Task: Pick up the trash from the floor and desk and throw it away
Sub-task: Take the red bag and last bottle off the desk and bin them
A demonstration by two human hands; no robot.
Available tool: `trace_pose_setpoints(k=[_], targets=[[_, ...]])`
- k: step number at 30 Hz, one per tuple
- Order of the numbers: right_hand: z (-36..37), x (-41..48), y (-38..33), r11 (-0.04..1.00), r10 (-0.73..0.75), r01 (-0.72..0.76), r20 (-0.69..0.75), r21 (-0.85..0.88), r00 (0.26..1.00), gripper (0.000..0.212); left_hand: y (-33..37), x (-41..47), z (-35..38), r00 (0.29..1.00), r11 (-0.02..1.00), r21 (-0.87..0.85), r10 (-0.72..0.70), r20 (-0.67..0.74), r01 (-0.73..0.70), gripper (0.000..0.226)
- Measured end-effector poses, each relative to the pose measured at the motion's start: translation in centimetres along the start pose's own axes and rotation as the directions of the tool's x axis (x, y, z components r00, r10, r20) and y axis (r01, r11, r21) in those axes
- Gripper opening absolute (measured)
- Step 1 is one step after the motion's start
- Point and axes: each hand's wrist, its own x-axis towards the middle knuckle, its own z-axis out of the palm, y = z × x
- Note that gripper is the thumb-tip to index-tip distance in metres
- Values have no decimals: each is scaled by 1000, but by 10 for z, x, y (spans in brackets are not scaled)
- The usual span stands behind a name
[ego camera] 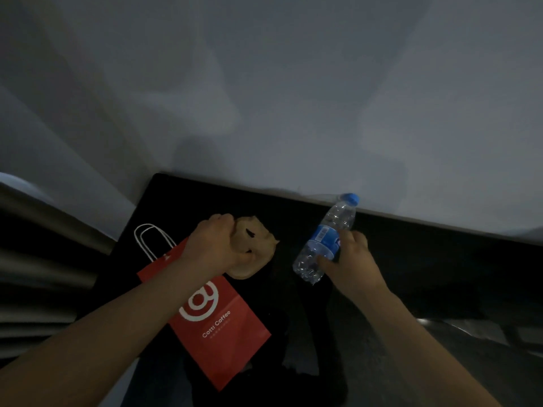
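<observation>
On the black desk [440, 259] my left hand [214, 245] grips a crumpled tan paper wrapper [254, 248], fingers curled over its left side. My right hand [352, 259] holds a clear plastic water bottle [326, 239] with a blue cap and blue label; the bottle is tilted, cap pointing up and away toward the wall. A red paper bag [217, 327] with white handles and a white logo lies flat on the desk under my left forearm.
A pale wall [293, 98] rises directly behind the desk. Curtain folds [44, 259] hang at the left. A dark shape [317, 348] lies at the desk's near edge, and something shiny [470, 330] shows at the lower right.
</observation>
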Motion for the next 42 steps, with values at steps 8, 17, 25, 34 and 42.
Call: trace_pose_setpoints(k=[8, 17, 25, 34, 42], targets=[[25, 29, -27, 983, 125, -131, -48, -132, 991, 100, -50, -80, -11, 990, 991, -69, -119, -71, 114, 44], [60, -10, -20, 982, 56, -39, 90, -187, 994, 116, -70, -130, 14, 981, 981, 11, -192, -16, 193, 53], [81, -44, -10, 970, 74, -36, 148, -242, 986, 111, -75, -124, 10, 991, 991, -50, -118, 65, 121, 63], [84, -45, -10, 973, 58, -30, 121, -228, 991, 108, -93, -88, -6, 804, 866, 236, 265, 532, -441, 132], [86, -42, -7, 976, 54, -27, 120, -218, 991, 108, -79, -48, 20, 784, 773, 404, 187, 592, -489, 140]])
